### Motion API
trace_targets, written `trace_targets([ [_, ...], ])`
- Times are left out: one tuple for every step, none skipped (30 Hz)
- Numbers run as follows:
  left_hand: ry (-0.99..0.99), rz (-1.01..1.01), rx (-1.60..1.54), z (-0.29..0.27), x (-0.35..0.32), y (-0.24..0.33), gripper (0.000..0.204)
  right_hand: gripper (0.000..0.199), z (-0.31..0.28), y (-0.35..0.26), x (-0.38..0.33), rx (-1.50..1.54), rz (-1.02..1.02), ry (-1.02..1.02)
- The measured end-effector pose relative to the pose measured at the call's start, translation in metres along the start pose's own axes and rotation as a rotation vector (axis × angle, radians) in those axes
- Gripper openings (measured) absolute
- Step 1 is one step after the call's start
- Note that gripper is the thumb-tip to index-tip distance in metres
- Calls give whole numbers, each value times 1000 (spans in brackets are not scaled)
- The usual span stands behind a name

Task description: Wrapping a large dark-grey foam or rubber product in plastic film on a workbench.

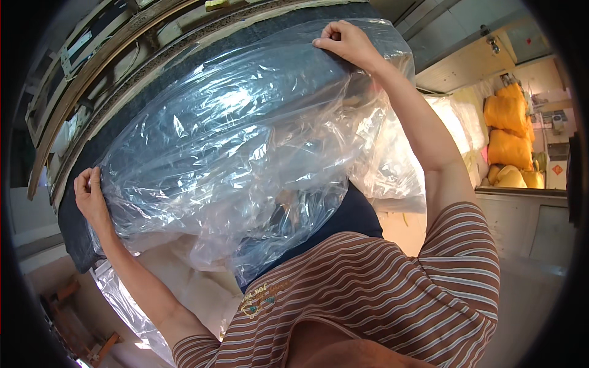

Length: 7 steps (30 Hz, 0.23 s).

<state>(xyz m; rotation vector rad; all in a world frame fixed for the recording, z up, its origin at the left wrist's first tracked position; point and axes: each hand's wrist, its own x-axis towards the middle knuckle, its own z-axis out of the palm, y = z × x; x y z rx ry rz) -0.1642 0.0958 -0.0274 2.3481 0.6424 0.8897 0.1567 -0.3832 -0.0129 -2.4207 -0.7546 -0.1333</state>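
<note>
A large sheet of clear plastic film (245,132), wrinkled and shiny, stretches between my two hands. It lies over a dark work surface (83,230), and its near part hangs loosely in folds against my front. At the far left my left hand (90,193) is closed, pinching the film's edge. My right hand (345,42) is up at the far right with fingers curled, gripping the film near its upper corner. Whether the film is one layer or several I cannot tell.
Beyond the work surface runs a long machine frame (101,92) with bars and rails. Orange bundles (509,126) are stacked at the right, seen past an opening. More bunched clear plastic (392,165) hangs to the right of my body, and some (132,306) lies at the lower left.
</note>
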Motion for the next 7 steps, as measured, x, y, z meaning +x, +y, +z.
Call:
trace_targets([
  [-2,-4,1,0,1,-2,18,27,-3,1,2,125,106,-83],
  [-8,-16,-20,-2,2,-2,18,27,-5,1,5,126,108,-87],
  [-13,-27,-39,-3,2,-1,18,26,-7,1,9,174,79,-48],
  [-15,-29,-35,-3,2,0,18,26,-7,4,14,223,51,-8],
  [-1,-27,-16,-5,3,1,17,25,-1,3,21,119,-61,104],
  [13,-24,5,-7,3,2,17,25,4,3,21,131,-57,105],
  [11,-18,16,-11,4,4,17,26,11,3,22,9,-61,107],
])
